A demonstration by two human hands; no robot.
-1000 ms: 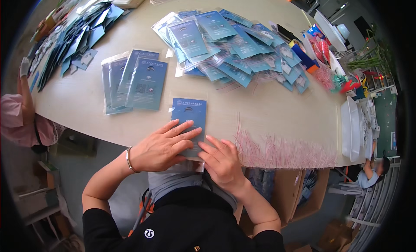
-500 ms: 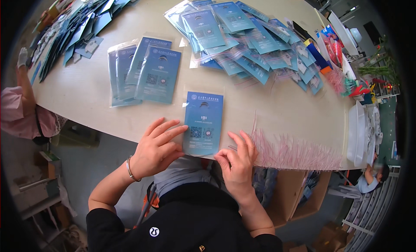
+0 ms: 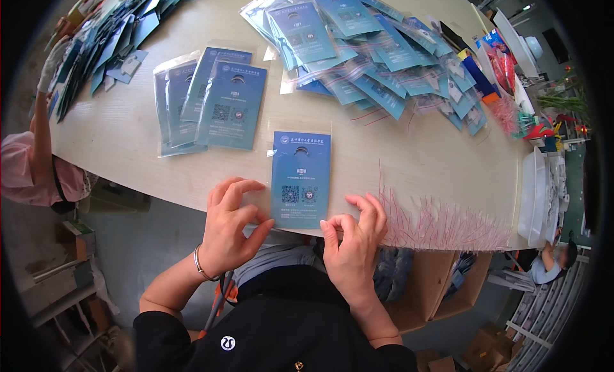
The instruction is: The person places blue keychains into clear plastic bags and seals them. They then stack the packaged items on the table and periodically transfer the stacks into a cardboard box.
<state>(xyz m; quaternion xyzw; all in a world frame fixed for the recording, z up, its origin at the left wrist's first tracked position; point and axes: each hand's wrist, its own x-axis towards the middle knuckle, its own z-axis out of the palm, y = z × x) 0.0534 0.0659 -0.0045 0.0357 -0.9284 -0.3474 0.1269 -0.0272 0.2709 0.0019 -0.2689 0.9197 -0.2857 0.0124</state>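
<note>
Straight in front of me, at the table's near edge, a blue card with two printed square codes (image 3: 301,180) lies flat in a clear plastic bag. At its lower left corner is my left hand (image 3: 231,228), thumb and forefinger closed on the bag's edge, the other fingers curled. My right hand (image 3: 355,247) pinches the lower right corner between thumb and forefinger. The bag film at both fingertips is hard to make out. A little beyond, on the left, several bagged cards (image 3: 231,106) lie overlapping.
A large heap of bagged blue cards (image 3: 364,52) covers the far middle of the table (image 3: 173,180). Unbagged cards (image 3: 118,49) are piled far left, beside another person's gloved hand (image 3: 51,65). Pink-edged plastic strips (image 3: 441,225) line the near right edge; white trays (image 3: 531,196) stand beyond.
My left fingers, stretched along the bag before, are now curled back at its lower corner. My right hand has shifted slightly. The other person's gloved hand has moved up to the unbagged cards.
</note>
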